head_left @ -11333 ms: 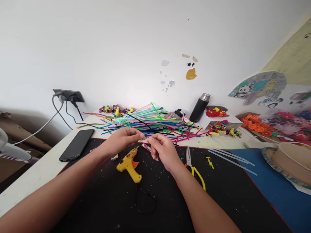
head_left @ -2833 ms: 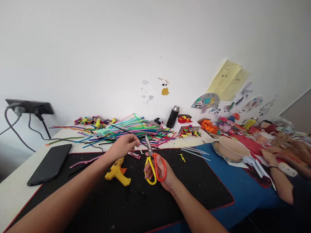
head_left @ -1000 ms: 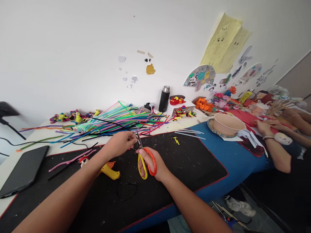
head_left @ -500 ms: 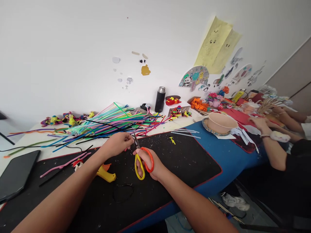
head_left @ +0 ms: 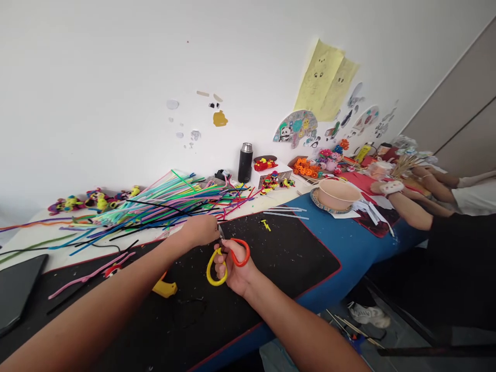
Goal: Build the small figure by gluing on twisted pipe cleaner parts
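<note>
Left hand curls in, fingertips hidden, so I can't tell what it grips; scissors tilt toward it, perhaps keeping the blades close, handles gripped by the right hand. Rightward, a white box bears red-and-yellow ornaments; a beige tub, contents unclear.

A smooth white wall rises behind the white table, bearing a gold sticker and yellow paper sheets. Blue cloth covers the table's right part. A greyish surface, perhaps a door or partition, slants at far right. Soft, even light reaches the dim grey floor.
</note>
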The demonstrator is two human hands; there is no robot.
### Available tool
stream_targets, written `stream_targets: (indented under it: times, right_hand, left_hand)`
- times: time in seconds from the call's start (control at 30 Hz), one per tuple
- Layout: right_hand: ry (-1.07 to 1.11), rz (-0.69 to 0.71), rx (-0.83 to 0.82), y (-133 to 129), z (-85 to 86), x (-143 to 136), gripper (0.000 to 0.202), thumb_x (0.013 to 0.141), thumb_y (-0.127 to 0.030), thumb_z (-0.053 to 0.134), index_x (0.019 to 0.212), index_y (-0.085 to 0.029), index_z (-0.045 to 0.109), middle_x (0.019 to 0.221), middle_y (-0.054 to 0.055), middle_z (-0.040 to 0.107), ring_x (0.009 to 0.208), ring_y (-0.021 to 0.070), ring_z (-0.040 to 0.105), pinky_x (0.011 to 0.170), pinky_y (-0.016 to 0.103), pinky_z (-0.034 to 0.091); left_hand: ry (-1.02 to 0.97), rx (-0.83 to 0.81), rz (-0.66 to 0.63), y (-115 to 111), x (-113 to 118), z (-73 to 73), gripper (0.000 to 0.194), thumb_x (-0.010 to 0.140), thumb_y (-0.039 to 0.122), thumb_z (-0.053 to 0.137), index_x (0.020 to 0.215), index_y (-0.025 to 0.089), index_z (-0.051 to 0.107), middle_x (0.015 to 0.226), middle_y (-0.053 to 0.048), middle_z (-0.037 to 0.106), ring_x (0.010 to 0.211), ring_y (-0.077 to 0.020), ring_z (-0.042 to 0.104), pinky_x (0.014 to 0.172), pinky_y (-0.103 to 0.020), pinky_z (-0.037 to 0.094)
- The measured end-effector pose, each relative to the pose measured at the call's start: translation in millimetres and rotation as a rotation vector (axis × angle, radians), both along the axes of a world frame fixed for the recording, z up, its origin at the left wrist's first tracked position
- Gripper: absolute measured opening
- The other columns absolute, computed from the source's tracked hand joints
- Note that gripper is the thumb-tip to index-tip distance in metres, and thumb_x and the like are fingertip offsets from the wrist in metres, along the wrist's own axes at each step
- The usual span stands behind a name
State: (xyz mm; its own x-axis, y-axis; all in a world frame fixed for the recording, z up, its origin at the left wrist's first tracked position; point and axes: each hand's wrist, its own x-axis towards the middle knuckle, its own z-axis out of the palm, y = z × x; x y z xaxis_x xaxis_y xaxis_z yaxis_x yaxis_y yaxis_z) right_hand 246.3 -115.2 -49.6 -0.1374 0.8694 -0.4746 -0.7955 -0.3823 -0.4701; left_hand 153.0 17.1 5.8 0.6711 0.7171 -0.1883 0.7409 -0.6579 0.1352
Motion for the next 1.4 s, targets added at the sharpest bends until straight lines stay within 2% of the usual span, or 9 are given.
stream_targets:
  times: [0.17, 0.33, 0.47, 0.57, 0.77, 0.97, 1.2, 1.4]
  right_hand:
    - [0.049, -0.031, 0.003, -1, -2.4, -2, 0.014, 0.086, -0.031, 0.062, 0.088, -0.018, 0.057, 0.057, -0.005, 0.047, 0.045, 0.0085, 0.039, 0.047, 0.018, 0.028]
    - [0.066, -0.025, 0.001, -1, -2.6, -3, 0.015, 0.079, -0.026, 0.064, 0.09, -0.019, 0.057, 0.058, -0.006, 0.046, 0.046, 0.01, 0.039, 0.048, 0.02, 0.028]
    - [0.066, -0.02, 0.003, -1, -2.4, -4, 0.015, 0.076, -0.023, 0.062, 0.09, -0.02, 0.056, 0.058, -0.006, 0.045, 0.046, 0.01, 0.039, 0.049, 0.021, 0.027]
    - [0.06, -0.017, 0.004, -1, -2.9, -5, 0.015, 0.076, -0.021, 0.06, 0.09, -0.02, 0.055, 0.058, -0.007, 0.044, 0.046, 0.0103, 0.038, 0.05, 0.021, 0.029]
    - [0.048, 0.004, 0.01, -1, -1.2, -6, 0.016, 0.074, -0.019, 0.056, 0.09, -0.021, 0.054, 0.058, -0.007, 0.044, 0.045, 0.0102, 0.038, 0.051, 0.023, 0.032]
    - [0.038, 0.027, 0.015, 0, -0.6, -6, 0.02, 0.071, -0.017, 0.053, 0.09, -0.021, 0.053, 0.058, -0.008, 0.045, 0.045, 0.0102, 0.037, 0.052, 0.024, 0.034]
    - [0.018, 0.038, 0.024, 1, -4.9, -7, 0.024, 0.068, -0.018, 0.056, 0.091, -0.022, 0.051, 0.059, -0.008, 0.045, 0.046, 0.0094, 0.038, 0.051, 0.023, 0.032]
    - [0.01, 0.048, 0.032, 1, -5.5, -8, 0.026, 0.064, -0.019, 0.055, 0.09, -0.022, 0.051, 0.059, -0.008, 0.046, 0.046, 0.0098, 0.039, 0.052, 0.023, 0.033]
  left_hand:
    - [0.081, 0.038, -0.06, -2, 18, 2.2, 0.017, 0.074, 0.029, 0.066, 0.071, 0.017, 0.077, 0.083, -0.022, 0.08, 0.088, -0.0376, 0.077, 0.077, -0.039, 0.057]
    - [0.122, 0.027, -0.106, 2, 28, 8.3, 0.014, 0.066, 0.031, 0.072, 0.069, 0.018, 0.077, 0.084, -0.022, 0.08, 0.092, -0.0391, 0.077, 0.08, -0.04, 0.058]
    - [0.172, -0.019, -0.139, 4, 34, 12.9, 0.009, 0.06, 0.025, 0.073, 0.054, 0.019, 0.07, 0.069, -0.02, 0.077, 0.084, -0.0396, 0.077, 0.076, -0.041, 0.058]
    - [0.205, -0.06, -0.164, 4, 36, 16.5, 0.019, 0.06, 0.021, 0.071, 0.043, 0.02, 0.062, 0.059, -0.018, 0.072, 0.076, -0.0396, 0.075, 0.075, -0.044, 0.057]
    - [0.273, -0.115, -0.186, 4, 39, 20.3, 0.028, 0.061, 0.02, 0.069, 0.036, 0.023, 0.057, 0.048, -0.013, 0.066, 0.069, -0.0346, 0.073, 0.074, -0.041, 0.058]
    - [0.318, -0.173, -0.194, 7, 41, 17.6, 0.037, 0.066, 0.02, 0.065, 0.032, 0.022, 0.052, 0.052, -0.012, 0.069, 0.057, -0.0279, 0.069, 0.068, -0.038, 0.058]
    - [0.355, -0.227, -0.174, 11, 43, 16.6, 0.029, 0.063, 0.02, 0.067, 0.036, 0.02, 0.055, 0.049, -0.01, 0.067, 0.055, -0.0246, 0.068, 0.065, -0.032, 0.057]
    - [0.34, -0.263, -0.182, 13, 41, 18.2, 0.026, 0.065, 0.025, 0.065, 0.042, 0.02, 0.058, 0.053, -0.008, 0.069, 0.057, -0.0211, 0.068, 0.058, -0.024, 0.053]
